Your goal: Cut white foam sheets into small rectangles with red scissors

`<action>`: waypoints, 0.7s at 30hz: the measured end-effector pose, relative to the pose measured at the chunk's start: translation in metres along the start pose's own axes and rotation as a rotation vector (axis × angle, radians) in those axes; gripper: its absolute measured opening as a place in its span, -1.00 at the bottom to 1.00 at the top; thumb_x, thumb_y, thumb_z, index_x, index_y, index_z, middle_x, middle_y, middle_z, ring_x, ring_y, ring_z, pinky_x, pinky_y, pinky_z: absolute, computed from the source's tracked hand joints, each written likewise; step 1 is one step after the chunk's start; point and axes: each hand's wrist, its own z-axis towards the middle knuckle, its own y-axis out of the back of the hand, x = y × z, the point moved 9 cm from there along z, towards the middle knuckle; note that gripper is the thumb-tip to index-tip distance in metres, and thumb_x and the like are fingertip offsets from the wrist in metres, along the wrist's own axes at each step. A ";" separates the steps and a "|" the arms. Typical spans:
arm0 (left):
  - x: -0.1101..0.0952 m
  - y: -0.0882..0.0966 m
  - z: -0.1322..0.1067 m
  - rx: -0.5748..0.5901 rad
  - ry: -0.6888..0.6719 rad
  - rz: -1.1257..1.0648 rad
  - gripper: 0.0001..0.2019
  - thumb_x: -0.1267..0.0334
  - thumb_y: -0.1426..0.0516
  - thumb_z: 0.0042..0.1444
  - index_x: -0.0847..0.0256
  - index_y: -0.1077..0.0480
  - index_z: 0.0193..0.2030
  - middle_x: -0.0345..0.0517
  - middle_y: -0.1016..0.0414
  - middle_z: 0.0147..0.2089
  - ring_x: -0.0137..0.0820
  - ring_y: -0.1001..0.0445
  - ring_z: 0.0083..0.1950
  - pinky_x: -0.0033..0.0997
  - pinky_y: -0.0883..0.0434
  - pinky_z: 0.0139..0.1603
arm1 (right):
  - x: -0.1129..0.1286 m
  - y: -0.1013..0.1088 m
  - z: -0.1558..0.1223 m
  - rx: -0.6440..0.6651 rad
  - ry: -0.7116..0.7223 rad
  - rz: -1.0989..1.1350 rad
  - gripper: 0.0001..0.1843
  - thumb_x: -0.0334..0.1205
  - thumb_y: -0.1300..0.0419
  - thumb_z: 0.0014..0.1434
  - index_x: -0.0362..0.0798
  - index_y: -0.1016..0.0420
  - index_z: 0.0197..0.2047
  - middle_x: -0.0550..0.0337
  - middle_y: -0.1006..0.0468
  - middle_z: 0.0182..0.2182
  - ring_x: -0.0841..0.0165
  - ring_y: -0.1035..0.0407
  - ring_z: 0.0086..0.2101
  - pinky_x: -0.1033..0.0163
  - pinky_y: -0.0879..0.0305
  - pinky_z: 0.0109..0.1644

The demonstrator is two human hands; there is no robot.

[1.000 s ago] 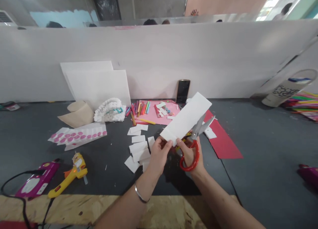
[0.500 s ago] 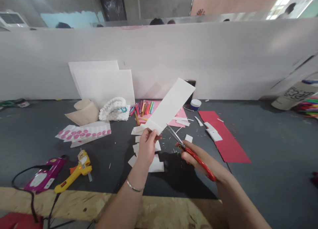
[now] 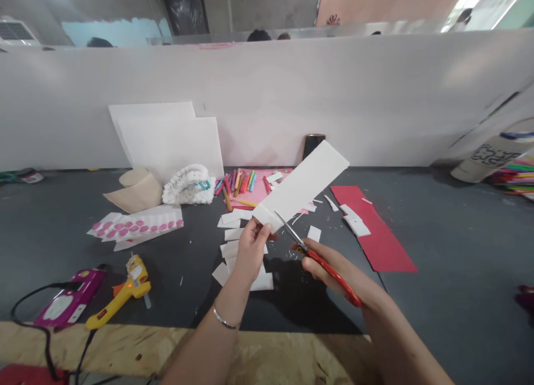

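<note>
White foam-like strip (image 3: 306, 179) is held slantwise above the middle of the table (image 3: 450, 240), its upper end tilted toward the far edge. Its lower end is clamped between the thumb and fingers of the left hand (image 3: 250, 251), on whose wrist a silver bangle (image 3: 223, 318) is worn. Red-handled scissors (image 3: 334, 276) are gripped by the right hand (image 3: 340, 261), its fingers closed around the handles; the blades are brought across the strip's right side near its lower end, though whether they are parted cannot be told. Beneath the left hand, cut white rectangles (image 3: 261, 282) are strewn. To the right, a red sheet (image 3: 387, 246) is laid between the far and near edges, with small white pieces (image 3: 356, 225) resting on its left margin. Near the far edge, markers (image 3: 244, 182) are gathered on a pink sheet (image 3: 258, 196), and a smartphone (image 3: 312, 144), partly hidden by the strip, is propped against the white partition (image 3: 267, 95). Toward the near edge on the left, a yellow glue gun (image 3: 120, 301) is laid beside a purple box (image 3: 69, 301) to which a black cord is joined
</note>
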 end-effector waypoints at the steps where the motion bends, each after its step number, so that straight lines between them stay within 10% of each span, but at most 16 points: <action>1: 0.001 0.000 0.000 0.005 0.006 0.003 -0.67 0.06 -0.28 0.03 0.25 -0.45 -0.16 -0.12 -0.52 -0.30 -0.41 -0.46 -0.32 -0.39 -0.43 -0.23 | 0.000 0.000 0.000 0.003 -0.004 -0.004 -0.64 0.03 -0.19 0.24 0.03 -0.46 0.01 0.26 -0.42 -0.44 0.40 -0.22 -0.48 0.32 -0.19 -0.42; 21: -0.002 -0.001 0.003 0.116 0.038 0.103 -0.66 0.05 -0.28 0.03 0.26 -0.45 -0.18 -0.10 -0.53 -0.27 -0.40 -0.46 -0.32 -0.36 -0.47 -0.24 | 0.000 -0.005 0.007 -0.017 -0.096 -0.278 -0.56 0.21 -0.04 0.24 -0.03 -0.34 -0.23 0.32 -0.31 -0.49 0.42 -0.14 -0.49 0.32 -0.12 -0.38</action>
